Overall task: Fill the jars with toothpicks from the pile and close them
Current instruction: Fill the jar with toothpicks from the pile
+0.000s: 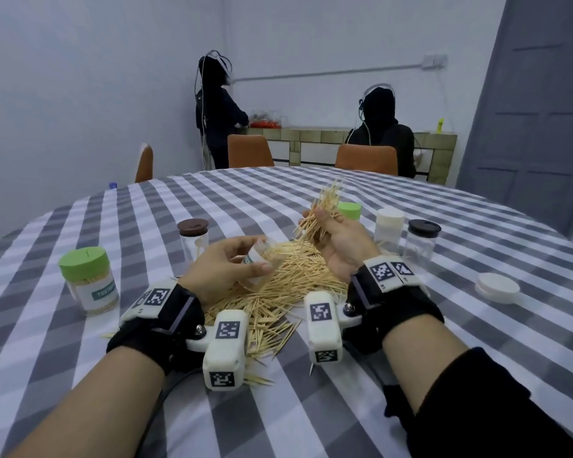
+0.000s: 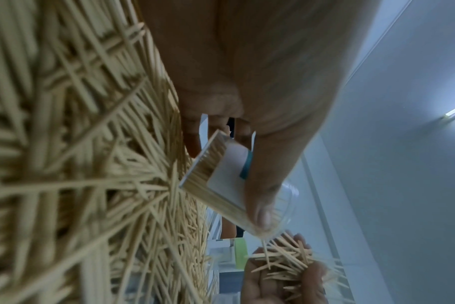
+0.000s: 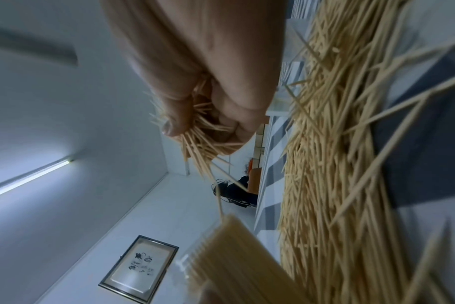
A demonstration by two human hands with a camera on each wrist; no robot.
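Observation:
A big pile of toothpicks lies on the checked tablecloth between my hands. My left hand grips a clear jar with a white label, tilted on its side above the pile; the left wrist view shows the jar packed with toothpicks, thumb across its label. My right hand is raised to the right of it, fingers curled round a bunch of toothpicks that fans up and out. In the right wrist view the bunch sticks out of the fist above the jar.
A full green-lidded jar stands at the left, a brown-lidded jar behind it. At the right stand a green lid, a white-lidded jar and a black-lidded jar. A loose white lid lies far right. Two people are beyond the table.

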